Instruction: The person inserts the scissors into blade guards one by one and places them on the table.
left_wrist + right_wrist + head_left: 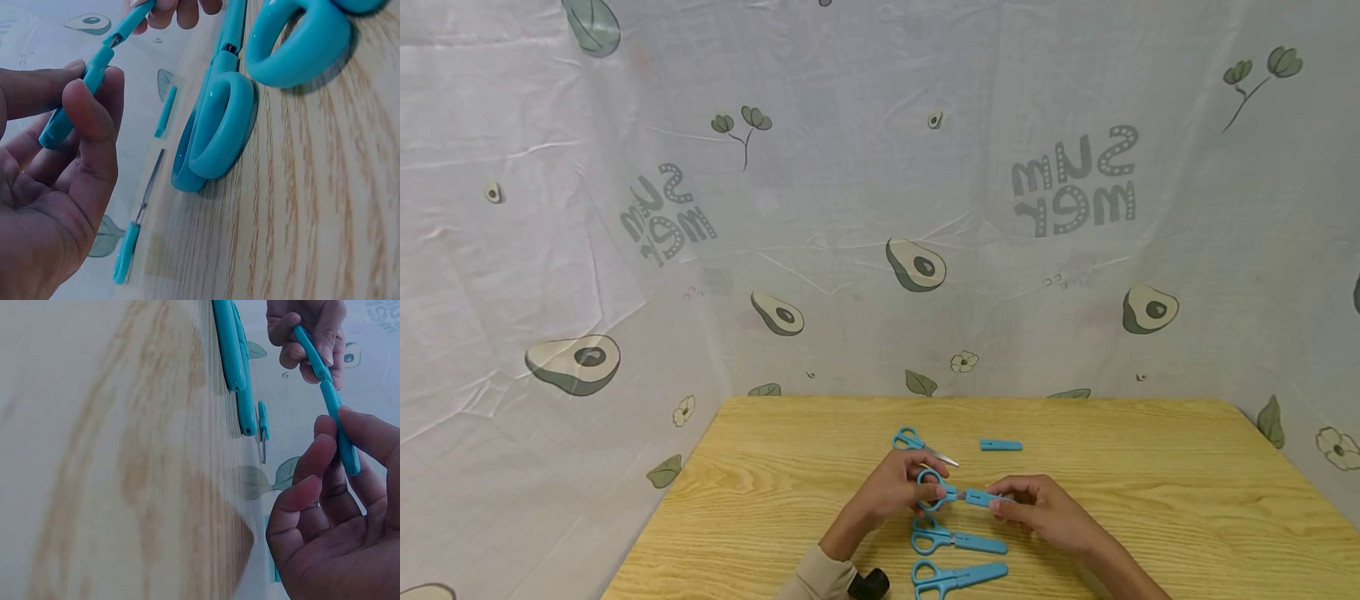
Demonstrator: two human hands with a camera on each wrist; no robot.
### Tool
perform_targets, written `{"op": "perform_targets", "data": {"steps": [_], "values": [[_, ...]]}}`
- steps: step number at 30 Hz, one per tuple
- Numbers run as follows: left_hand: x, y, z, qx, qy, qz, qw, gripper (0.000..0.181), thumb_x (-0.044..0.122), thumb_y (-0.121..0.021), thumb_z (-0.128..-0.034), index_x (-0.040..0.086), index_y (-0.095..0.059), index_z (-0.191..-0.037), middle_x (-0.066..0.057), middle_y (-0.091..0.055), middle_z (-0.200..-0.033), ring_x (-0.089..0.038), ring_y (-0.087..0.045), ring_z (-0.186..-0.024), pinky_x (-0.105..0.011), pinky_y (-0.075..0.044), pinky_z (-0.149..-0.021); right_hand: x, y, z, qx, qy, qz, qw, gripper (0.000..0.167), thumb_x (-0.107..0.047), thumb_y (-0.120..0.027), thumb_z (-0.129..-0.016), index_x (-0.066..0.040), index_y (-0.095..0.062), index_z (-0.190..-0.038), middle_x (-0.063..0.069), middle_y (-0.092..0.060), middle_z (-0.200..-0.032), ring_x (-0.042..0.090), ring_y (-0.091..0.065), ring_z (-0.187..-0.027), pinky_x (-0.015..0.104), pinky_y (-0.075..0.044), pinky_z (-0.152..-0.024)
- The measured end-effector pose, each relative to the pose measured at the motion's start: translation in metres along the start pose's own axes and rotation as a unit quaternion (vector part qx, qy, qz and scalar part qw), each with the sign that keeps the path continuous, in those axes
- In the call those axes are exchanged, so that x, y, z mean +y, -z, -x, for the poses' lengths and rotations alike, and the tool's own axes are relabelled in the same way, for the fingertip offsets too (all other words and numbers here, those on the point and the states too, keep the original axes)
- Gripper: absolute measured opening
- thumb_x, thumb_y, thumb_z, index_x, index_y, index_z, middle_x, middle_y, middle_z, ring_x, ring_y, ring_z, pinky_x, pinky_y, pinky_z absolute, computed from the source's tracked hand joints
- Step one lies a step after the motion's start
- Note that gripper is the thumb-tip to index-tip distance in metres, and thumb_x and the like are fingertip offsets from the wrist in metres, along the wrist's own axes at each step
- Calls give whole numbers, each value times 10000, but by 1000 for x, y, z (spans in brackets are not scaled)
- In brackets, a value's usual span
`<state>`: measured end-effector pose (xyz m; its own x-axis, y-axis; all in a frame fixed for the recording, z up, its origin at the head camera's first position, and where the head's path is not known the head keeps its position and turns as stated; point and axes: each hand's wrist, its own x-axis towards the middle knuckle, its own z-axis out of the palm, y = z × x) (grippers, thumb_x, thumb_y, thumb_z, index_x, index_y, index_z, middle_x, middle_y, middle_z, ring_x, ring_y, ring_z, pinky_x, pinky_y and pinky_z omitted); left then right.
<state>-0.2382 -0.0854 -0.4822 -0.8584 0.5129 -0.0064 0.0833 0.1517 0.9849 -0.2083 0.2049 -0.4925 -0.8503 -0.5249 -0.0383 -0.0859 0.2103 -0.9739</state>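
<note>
My left hand (895,487) pinches the blue handles of a pair of scissors (930,490) above the table. Between thumb and fingers, my right hand (1048,510) holds a blue sheath (979,497) that covers most of the blades; a short piece of metal shows between sheath and handles. The left wrist view has the held handles (94,74) in my left hand (56,206). In the right wrist view the sheath (339,425) is in my right hand (350,531), in line with the scissors.
Two sheathed scissors (977,542) (962,577) lie on the wooden table (760,483) nearer me. Behind my left hand are unsheathed scissors (942,456), and a loose blue sheath (1002,446) lies to their right. A patterned cloth (850,167) hangs behind the table.
</note>
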Motion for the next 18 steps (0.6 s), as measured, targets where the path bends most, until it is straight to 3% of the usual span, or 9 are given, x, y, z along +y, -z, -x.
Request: {"op": "perform_targets", "data": {"steps": [10,18], "values": [[1,-3,1,69,8,-101,9999,249,19,-757,-987,-90,-714,-1206,43,-704,-764,-91,-669,-659,-199,-544,-522,-1,-1,1,34,-35,4,10000,352,-205,-613,-1111,66,-688,-1321,49,-729,-1025,124,-650,-857,268,-526,-611],[2,-5,2,98,21,-143,9998,205,23,-758,-986,-45,-740,-1178,-16,-748,-783,-98,-693,-668,-211,-555,-527,-1,-1,1,3,76,18,10000,349,-186,-607,-1112,83,-678,-1323,37,-728,-1036,115,-668,-890,271,-536,-642]]}}
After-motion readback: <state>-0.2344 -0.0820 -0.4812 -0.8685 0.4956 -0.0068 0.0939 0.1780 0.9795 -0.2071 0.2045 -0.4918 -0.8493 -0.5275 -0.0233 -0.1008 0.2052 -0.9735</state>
